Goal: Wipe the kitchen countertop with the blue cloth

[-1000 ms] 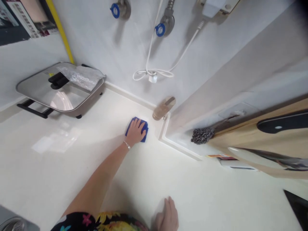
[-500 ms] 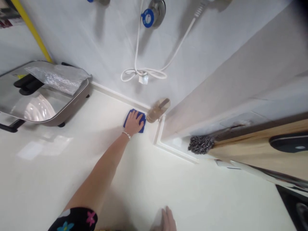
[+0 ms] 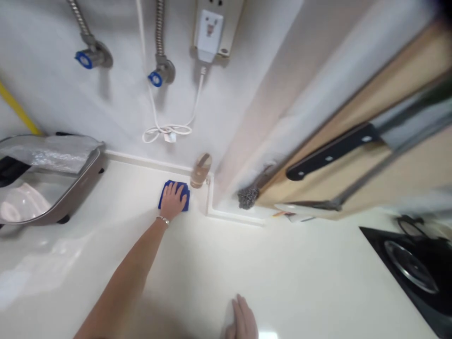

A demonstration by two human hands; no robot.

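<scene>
My left hand (image 3: 172,201), wearing a bracelet at the wrist, lies flat with fingers spread on a folded blue cloth (image 3: 186,189). The cloth rests on the white countertop (image 3: 197,263) close to the wall's foot. Just right of it stands a small brownish, see-through cylinder (image 3: 198,175) with a dark strip at its top, in the corner; its kind is unclear. At the bottom edge, my right hand (image 3: 243,320) lies on the countertop, fingers outstretched and holding nothing. Part of it is cut off by the frame.
An electric pan (image 3: 76,188) with a glass lid stands left. A tied white cord (image 3: 169,129) hangs on the wall below a plug (image 3: 209,35) and valves (image 3: 160,75). Right are a steel scrubber (image 3: 248,197), a knife (image 3: 328,153) before a wooden board, and a black stove (image 3: 406,263).
The view has swung right and up, bringing the knife, plug and stove into sight. My left hand stays on the blue cloth beside the cylinder; more of my right hand shows.
</scene>
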